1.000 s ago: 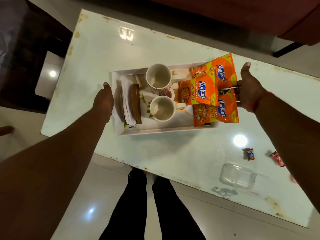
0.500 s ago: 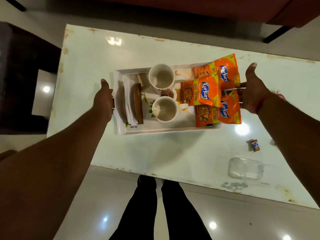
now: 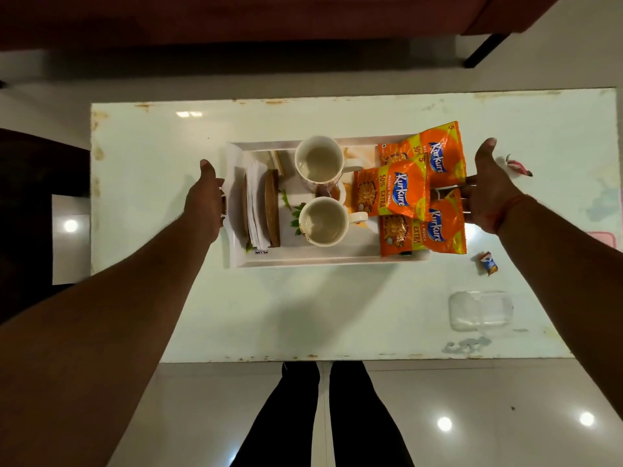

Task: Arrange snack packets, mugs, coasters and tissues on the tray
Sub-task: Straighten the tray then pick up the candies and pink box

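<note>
Left hand (image 3: 206, 200) grips the left end of the tray (image 3: 323, 259), fingers curled under w/ thumb pointing up. Right hand (image 3: 488, 190) is at the right end, fingers wrapped on the handle there, partly hidden behind the packets. Tray is white, rectangular, over the middle of the table (image 3: 269, 315); can't tell if it rests on it or is lifted.

On the tray, left to right: tissues (image 3: 255, 203) standing on edge, wooden coasters (image 3: 272, 210) upright just beside them, 2 white mugs (image 3: 319, 163) one behind the other w/ handles to the right, then 3 orange snack packets (image 3: 392, 190) overlapping, hanging past the right edge.

On the table near the right arm: a small candy (image 3: 488, 263), a clear plastic lid (image 3: 480, 315), a red wrapper (image 3: 519, 167).

Black trouser legs (image 3: 303, 416) below the near table edge.
</note>
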Available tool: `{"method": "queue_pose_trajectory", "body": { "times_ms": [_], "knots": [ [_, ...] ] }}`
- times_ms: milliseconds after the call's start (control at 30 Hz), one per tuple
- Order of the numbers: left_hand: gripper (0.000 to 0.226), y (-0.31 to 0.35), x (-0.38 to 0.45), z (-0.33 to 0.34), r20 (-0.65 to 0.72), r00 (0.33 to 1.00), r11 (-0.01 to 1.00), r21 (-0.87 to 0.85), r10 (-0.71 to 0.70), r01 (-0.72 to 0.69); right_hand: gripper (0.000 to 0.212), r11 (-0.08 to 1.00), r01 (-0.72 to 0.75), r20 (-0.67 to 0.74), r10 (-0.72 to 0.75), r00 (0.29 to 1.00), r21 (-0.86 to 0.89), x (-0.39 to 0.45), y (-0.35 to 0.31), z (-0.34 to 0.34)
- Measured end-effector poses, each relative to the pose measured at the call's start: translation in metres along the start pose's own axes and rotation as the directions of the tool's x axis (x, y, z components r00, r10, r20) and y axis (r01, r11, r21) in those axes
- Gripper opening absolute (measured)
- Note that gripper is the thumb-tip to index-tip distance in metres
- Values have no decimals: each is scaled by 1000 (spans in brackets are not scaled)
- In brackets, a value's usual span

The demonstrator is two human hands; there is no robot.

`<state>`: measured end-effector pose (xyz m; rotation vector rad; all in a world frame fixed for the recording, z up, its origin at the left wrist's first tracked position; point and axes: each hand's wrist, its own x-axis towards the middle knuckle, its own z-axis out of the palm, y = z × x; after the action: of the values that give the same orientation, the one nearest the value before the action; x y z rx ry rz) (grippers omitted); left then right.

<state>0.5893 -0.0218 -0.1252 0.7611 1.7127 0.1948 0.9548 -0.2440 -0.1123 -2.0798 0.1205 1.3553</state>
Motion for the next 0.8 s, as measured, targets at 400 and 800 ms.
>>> {"method": "queue_pose_trajectory", "body": {
  "times_ms": [400, 800],
  "knots": [
    [67, 4, 1, 4, -29, 1000, 995, 104, 11, -8, 80, 999, 35, -24, -36, 999, -41, -4, 5, 7],
    [67, -8, -59, 39, 316, 493, 47, 804, 811, -593, 76, 436, 349, -153, -778, 609, -830, -40, 45, 39]
  ]
}}
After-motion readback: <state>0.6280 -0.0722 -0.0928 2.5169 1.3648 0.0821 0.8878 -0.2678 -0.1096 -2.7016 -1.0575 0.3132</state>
